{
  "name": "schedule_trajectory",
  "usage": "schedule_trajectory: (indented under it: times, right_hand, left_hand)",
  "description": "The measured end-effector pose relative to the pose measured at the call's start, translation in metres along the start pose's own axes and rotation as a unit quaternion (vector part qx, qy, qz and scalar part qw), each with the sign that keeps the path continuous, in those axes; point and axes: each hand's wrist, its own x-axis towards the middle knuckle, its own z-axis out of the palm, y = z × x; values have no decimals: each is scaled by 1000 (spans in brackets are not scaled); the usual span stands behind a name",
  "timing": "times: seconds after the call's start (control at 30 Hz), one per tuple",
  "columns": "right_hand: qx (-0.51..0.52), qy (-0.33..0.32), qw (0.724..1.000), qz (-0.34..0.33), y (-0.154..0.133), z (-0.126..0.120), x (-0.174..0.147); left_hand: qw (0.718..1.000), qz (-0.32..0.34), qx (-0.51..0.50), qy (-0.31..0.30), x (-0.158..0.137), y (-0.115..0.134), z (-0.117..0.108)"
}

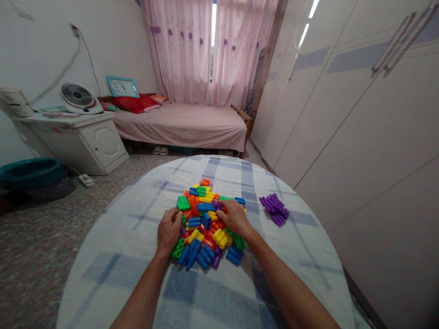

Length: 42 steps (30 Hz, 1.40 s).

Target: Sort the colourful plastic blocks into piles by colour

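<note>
rests the left grip (168,231) against the left edge of the colourful block pile (206,221) on the worktop (302,256); dips the right grip (235,217) into its upper right, near a purple block (216,204). cannot tell for either: clenched on a block or released. has a purple cluster (275,210) farther right, apart from the pile.

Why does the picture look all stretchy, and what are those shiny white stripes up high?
In the head view, the wardrobe leans and stretches toward the edge, probably from a wide lens; same view, the stripes look like light glaring off its doors; same view, it's dark under the bed, and the blocks look fairly sharp.
</note>
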Motion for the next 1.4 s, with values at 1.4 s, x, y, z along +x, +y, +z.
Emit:
schedule_trajectory:
  times: [1.4]
  right_hand:
    - [0, 250, 961, 120, 82, -43, -53]
  left_hand:
    - [1000, 7, 27, 7, 0, 0, 1]
